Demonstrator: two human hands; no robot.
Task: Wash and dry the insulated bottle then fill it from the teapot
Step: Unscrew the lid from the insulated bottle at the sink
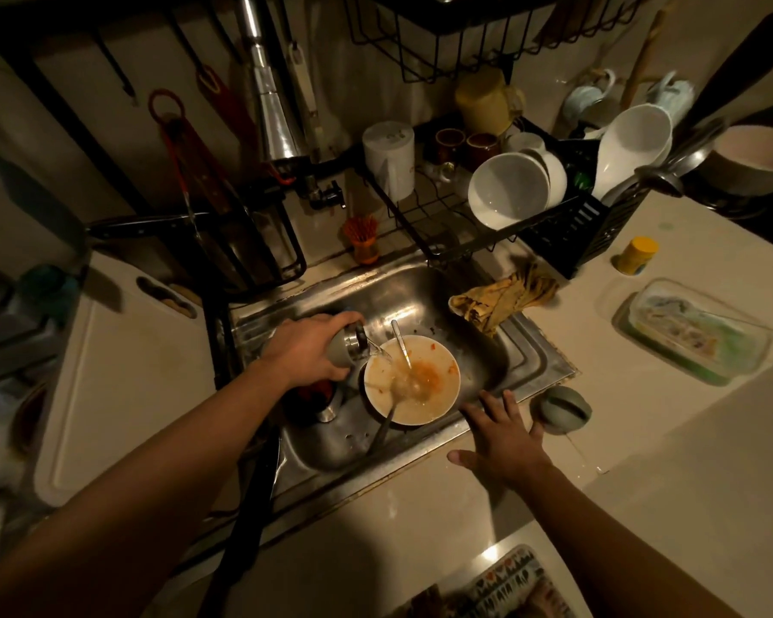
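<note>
My left hand [306, 350] grips the grey-green insulated bottle [347, 350] over the steel sink [447, 301]. The bottle is tipped to the right, and water runs from its metal mouth into a dirty white bowl [438, 381] with a spoon in it. On the counter by the sink's front right corner sits the bottle's grey-green cap [563, 409]. My right hand [505, 432] rests flat with spread fingers on the sink's front rim, just left of the cap and touching nothing else. No teapot can be made out for certain.
A yellow rag [505, 296] hangs over the sink's right rim. A dish rack [567, 225] with white bowls stands behind it. A white cutting board [121, 372] lies to the left, a glass container [692, 332] and a yellow-capped jar [637, 256] to the right. The tap [273, 122] rises behind the sink.
</note>
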